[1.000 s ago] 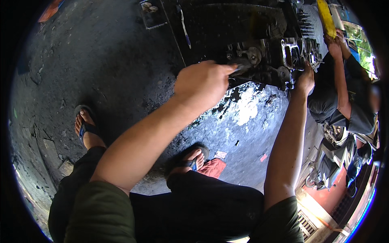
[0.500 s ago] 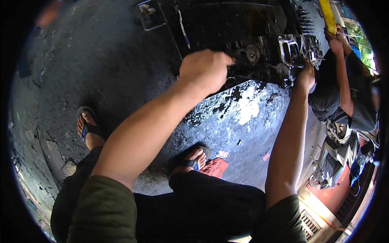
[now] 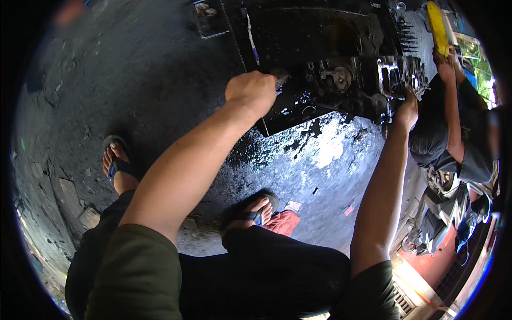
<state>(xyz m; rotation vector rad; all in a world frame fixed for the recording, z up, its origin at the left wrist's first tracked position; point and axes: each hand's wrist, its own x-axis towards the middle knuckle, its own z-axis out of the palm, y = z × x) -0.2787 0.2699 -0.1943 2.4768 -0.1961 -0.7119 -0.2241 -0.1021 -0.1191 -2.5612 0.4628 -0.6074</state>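
Note:
My left hand is closed in a fist above the left end of a black oily tray. A dark, blurred end sticks out past its fingers; what it belongs to I cannot make out. To the right, a greasy metal engine part lies across the tray, with round hubs and a pale open frame at its right end. Around that right end my right hand is closed, its fingers partly hidden by the metal.
A toothbrush-like stick lies on the dark panel beyond. At right another person holds a yellow object. A motorcycle stands behind them. A red cloth lies by my foot, and the floor looks wet and oily.
My left hand has moved left, away from the engine part, baring more of the tray. My right hand keeps its hold. The whole view has shifted slightly.

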